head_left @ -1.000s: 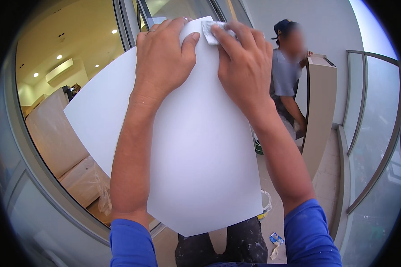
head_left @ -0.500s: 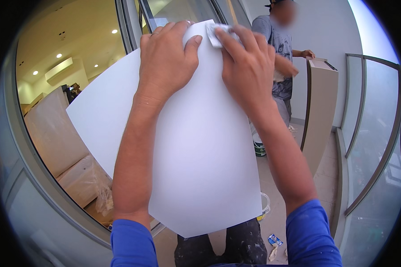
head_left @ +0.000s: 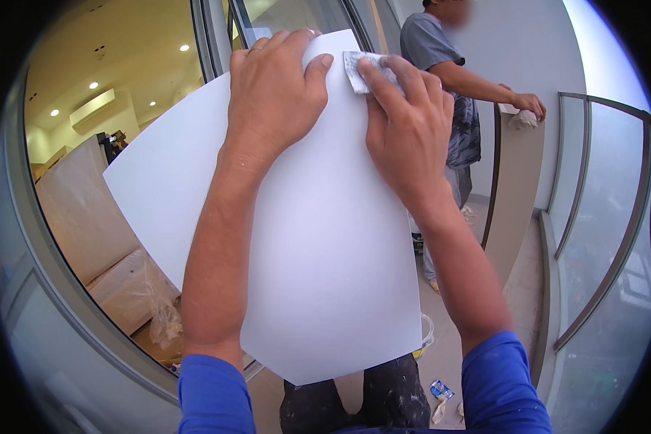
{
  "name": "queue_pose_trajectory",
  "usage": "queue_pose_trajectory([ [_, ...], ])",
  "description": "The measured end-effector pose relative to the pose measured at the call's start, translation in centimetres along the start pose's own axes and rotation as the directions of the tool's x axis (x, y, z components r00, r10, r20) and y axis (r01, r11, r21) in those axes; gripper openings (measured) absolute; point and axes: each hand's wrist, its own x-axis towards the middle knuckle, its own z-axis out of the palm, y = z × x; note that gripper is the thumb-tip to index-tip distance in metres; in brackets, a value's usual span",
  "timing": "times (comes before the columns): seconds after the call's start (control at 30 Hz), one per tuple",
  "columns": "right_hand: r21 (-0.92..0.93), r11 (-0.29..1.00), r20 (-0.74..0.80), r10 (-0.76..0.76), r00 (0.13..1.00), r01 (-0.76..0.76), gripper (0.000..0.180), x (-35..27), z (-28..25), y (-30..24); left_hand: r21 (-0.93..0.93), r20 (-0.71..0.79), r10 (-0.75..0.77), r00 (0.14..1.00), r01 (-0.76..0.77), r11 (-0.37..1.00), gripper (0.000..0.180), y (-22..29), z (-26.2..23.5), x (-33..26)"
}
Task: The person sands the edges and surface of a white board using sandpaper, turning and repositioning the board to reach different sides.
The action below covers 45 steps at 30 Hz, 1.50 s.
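A large white panel (head_left: 333, 246) reaches from the far edge under my hands down to my knees. My left hand (head_left: 278, 98) is hooked over its far edge, fingers curled behind and thumb lying on the white face. In my right hand (head_left: 410, 130) is a flat, grey-speckled white pad (head_left: 362, 71), pressed against the panel near its far right corner. Whether the pad is folded cloth or abrasive paper, I cannot tell. The forefinger lies on the pad, and the palm side of this hand is hidden.
At the right, a person (head_left: 441, 54) rubs the top of an upright beige panel (head_left: 517, 188) with a crumpled cloth (head_left: 522, 119). A glass railing (head_left: 607, 195) lines the right side. Plastic-wrapped furniture (head_left: 87, 210) stands behind the left window. A blue wrapper (head_left: 441, 390) lies on the floor.
My right hand and the pad have shifted slightly right and nearer along the panel's edge. My left hand stays nearly in place. The other person has leaned over the beige panel, arm now stretched onto it.
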Motion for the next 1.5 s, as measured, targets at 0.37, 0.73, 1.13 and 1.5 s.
queue_pose_trajectory([
  [0.37, 0.002, 1.000, 0.025, 0.014, 1.000, -0.014, 0.034, -0.7, -0.3, -0.3, -0.011, 0.007, -0.014, 1.000, 0.014, 1.000, 0.043, -0.4, -0.2, -0.1],
  [0.73, -0.032, 0.999, 0.020, -0.016, 1.000, 0.017, 0.033, 1.8, 1.6, 0.6, -0.026, 0.025, -0.041, 0.999, 0.042, 0.999, 0.044, -0.8, 0.6, 0.1],
  [1.13, -0.036, 0.998, 0.050, -0.040, 0.998, 0.042, 0.039, 1.6, 1.3, 1.2, -0.014, 0.045, -0.038, 0.998, 0.039, 0.999, 0.046, -0.4, 0.8, 0.4],
  [1.5, -0.022, 0.998, 0.058, -0.060, 0.997, 0.061, 0.037, 3.1, 1.5, 1.8, -0.012, 0.068, -0.058, 0.996, 0.059, 0.998, 0.047, 0.0, 0.7, 0.7],
])
